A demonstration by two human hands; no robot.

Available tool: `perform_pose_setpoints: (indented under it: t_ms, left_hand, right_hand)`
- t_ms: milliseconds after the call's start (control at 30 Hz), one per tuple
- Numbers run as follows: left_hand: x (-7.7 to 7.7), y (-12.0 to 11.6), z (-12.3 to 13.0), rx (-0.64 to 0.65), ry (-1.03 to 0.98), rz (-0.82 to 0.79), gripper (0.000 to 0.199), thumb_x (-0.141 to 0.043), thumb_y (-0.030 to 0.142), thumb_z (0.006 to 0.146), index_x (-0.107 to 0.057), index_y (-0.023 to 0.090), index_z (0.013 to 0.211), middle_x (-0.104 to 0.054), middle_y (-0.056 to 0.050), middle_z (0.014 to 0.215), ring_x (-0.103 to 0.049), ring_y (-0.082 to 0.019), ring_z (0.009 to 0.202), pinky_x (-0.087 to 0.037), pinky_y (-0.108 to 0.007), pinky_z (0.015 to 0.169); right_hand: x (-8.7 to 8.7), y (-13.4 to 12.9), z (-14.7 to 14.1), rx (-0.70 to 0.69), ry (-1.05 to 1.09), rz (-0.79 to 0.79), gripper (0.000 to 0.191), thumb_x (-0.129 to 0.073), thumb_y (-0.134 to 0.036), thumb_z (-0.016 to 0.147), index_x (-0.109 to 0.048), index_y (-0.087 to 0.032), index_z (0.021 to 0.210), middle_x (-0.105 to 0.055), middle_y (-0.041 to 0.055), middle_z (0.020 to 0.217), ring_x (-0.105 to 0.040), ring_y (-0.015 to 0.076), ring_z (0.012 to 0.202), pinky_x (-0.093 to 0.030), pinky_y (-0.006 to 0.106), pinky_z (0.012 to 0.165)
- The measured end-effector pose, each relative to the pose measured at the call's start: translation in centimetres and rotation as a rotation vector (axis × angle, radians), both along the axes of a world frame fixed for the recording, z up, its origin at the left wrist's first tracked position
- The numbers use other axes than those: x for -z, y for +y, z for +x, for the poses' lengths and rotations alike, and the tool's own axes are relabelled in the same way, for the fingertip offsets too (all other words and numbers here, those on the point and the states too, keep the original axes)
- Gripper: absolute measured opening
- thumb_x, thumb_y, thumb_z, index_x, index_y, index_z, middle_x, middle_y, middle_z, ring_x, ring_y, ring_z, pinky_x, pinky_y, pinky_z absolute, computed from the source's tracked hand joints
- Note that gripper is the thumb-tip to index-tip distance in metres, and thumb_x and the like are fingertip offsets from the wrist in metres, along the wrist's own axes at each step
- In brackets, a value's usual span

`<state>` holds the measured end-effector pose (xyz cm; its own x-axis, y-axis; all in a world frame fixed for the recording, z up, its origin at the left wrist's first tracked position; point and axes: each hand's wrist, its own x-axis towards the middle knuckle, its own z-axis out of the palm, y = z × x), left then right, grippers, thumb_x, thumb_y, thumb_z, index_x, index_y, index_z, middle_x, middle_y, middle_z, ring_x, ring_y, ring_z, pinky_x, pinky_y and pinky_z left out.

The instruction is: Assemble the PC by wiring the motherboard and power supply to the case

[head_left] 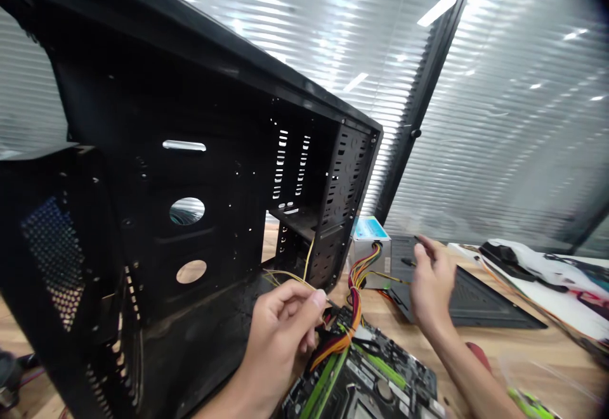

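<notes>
My left hand [288,327] is closed in a pinch on a thin yellow cable [309,260] at the lower front of a black computer case [214,216]. My right hand [432,279], on the right beside the power supply [373,248], has its thumb and fingers bent around something dark and thin that I cannot make out. Orange, red and yellow power cables [354,298] run from the power supply down to a motherboard [366,374] in front of the case, just right of my left hand.
A black side panel [490,298] lies on the wooden table behind my right hand. Farther right are a white surface with plastic-wrapped items [518,260] and a long orange cable. Green-handled tools [530,403] lie at the lower right. Window blinds are behind.
</notes>
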<state>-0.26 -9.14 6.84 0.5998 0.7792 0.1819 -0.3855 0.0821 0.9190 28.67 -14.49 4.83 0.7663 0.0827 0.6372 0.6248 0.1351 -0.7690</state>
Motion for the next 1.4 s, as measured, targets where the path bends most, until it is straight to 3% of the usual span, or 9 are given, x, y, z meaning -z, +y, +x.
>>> perform_pose_setpoints:
  t_ms: [100,267,367,600,767,1000,1100,1267,1400]
  left_hand:
    - [0.0,0.0,0.0,-0.005,0.021,0.038,0.043,-0.082,0.054,0.081,-0.062,0.018,0.067,-0.049,0.006,0.053,-0.041,-0.007,0.049,-0.033,-0.021,0.049]
    - [0.3,-0.2,0.2,-0.021,0.053,0.085,0.039,-0.081,0.048,0.082,-0.062,0.019,0.066,-0.049,0.006,0.052,-0.04,-0.007,0.049,-0.031,-0.022,0.05]
    - [0.6,-0.2,0.4,-0.007,0.07,0.083,0.039,-0.08,0.049,0.082,-0.063,0.019,0.066,-0.049,0.006,0.052,-0.04,-0.008,0.049,-0.03,-0.023,0.049]
    - [1.0,-0.1,0.5,0.01,0.111,0.085,0.039,-0.076,0.049,0.087,-0.061,0.019,0.067,-0.049,0.006,0.053,-0.04,-0.008,0.051,-0.031,-0.023,0.052]
    - [0.8,-0.1,0.5,0.031,0.11,0.093,0.038,-0.077,0.048,0.087,-0.065,0.018,0.068,-0.049,0.006,0.052,-0.041,-0.007,0.051,-0.031,-0.022,0.052]
    - [0.5,-0.1,0.6,0.034,0.102,0.113,0.03,-0.079,0.046,0.086,-0.075,0.016,0.082,-0.064,0.002,0.067,-0.046,-0.006,0.053,-0.035,-0.021,0.05]
    - [0.7,0.2,0.7,-0.037,0.111,0.086,0.03,-0.077,0.047,0.088,-0.073,0.017,0.083,-0.054,0.006,0.059,-0.043,-0.006,0.05,-0.033,-0.02,0.049]
    - [1.4,1.0,1.0,-0.145,0.097,0.024,0.033,-0.07,0.048,0.091,-0.061,0.02,0.076,-0.051,0.007,0.059,-0.045,-0.007,0.049,-0.034,-0.021,0.047]
    - [1.8,1.3,1.2,-0.157,0.118,-0.02,0.032,-0.068,0.044,0.091,-0.059,0.019,0.072,-0.055,0.005,0.065,-0.046,-0.006,0.048,-0.032,-0.021,0.045]
  right_hand:
    - [-1.3,-1.4,-2.9,0.089,-0.428,-0.059,0.028,-0.062,-0.043,0.098,-0.075,-0.024,0.114,-0.066,0.0109,0.122,-0.055,0.0318,0.126,-0.034,0.051,0.116]
    - [-2.0,-3.3,-9.2,-0.64,-0.68,-0.194,0.011,-0.064,-0.021,0.097,-0.074,-0.025,0.102,-0.072,0.0063,0.094,-0.068,0.0242,0.088,-0.053,0.038,0.079]
    - [-1.4,-3.6,-11.4,-0.794,-0.706,-0.238,0.016,-0.068,-0.015,0.093,-0.072,-0.023,0.106,-0.072,0.0057,0.092,-0.068,0.0223,0.083,-0.055,0.036,0.075]
    - [-1.1,-3.3,-12.0,-0.772,-0.644,-0.234,0.013,-0.068,-0.011,0.093,-0.071,-0.022,0.1,-0.071,0.0031,0.089,-0.067,0.0185,0.08,-0.052,0.032,0.075]
    - [-0.9,-3.2,-11.5,-0.868,-0.438,-0.287,0.012,-0.066,-0.021,0.099,-0.068,-0.022,0.088,-0.067,-0.001,0.081,-0.061,0.0137,0.073,-0.047,0.027,0.07]
    - [-1.2,-3.1,-11.1,-0.934,-0.307,-0.308,0.019,-0.069,-0.03,0.1,-0.071,-0.022,0.083,-0.068,-0.0009,0.077,-0.06,0.0128,0.069,-0.046,0.025,0.067]
    - [-1.8,-3.1,-10.2,-0.872,-0.283,-0.332,0.023,-0.07,-0.034,0.099,-0.073,-0.021,0.081,-0.069,0.0002,0.076,-0.062,0.0142,0.07,-0.048,0.026,0.068]
    - [-2.6,-2.4,-6.5,-0.577,-0.063,-0.327,0.034,-0.072,-0.046,0.095,-0.073,-0.019,0.075,-0.067,0.0018,0.066,-0.06,0.015,0.063,-0.047,0.025,0.063]
    - [-2.2,-1.5,-2.9,-0.517,0.112,-0.686,0.048,-0.063,-0.058,0.096,-0.072,-0.017,0.072,-0.068,0.0055,0.06,-0.06,0.0164,0.052,-0.045,0.026,0.053]
